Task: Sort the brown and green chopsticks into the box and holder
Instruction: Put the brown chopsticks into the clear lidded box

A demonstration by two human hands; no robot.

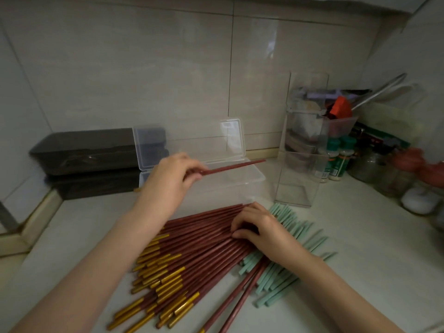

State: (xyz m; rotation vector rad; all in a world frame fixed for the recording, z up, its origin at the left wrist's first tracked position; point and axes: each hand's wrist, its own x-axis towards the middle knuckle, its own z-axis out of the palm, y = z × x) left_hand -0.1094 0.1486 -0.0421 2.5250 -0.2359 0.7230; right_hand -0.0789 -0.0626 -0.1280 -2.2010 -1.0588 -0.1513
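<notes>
Biggest risk is the brown pile [204, 241] at near centre. Your right hand [259, 227] lies on its far end with the fingers curled down onto the sticks. Can't tell if they pinch one or only press. Drag from there and the fan will likely roll, shoving browns into the green sticks [288, 218] just right of it and partly under your wrist. A few browns cross the greens at near right, so a careless grab could mix colours.

Next, the box [240, 188], just far of the pile, with its lid [204, 145] hinged up behind. Your left hand [173, 179] pinches one brown stick [235, 166] by its end, tip pointing right over the open box. The stick looks about as long as the box. Release it at an angle and it may bridge the rim or slide out.

Then the holder [302, 164]: tall, clear, upright, right of the box and just far of the greens. No sticks visible inside. It looks light, so a knock from your right arm could tip it.

Surface and room: pale tiled wall [144, 68] meeting in a corner, and a pale counter [360, 272] with raised trim at left. Two dark cases [84, 152] are stacked at far left behind the lid. At far right are a clear tub [341, 126] of odds, spice bottles [341, 159] and jars [370, 169], all blurred.
</notes>
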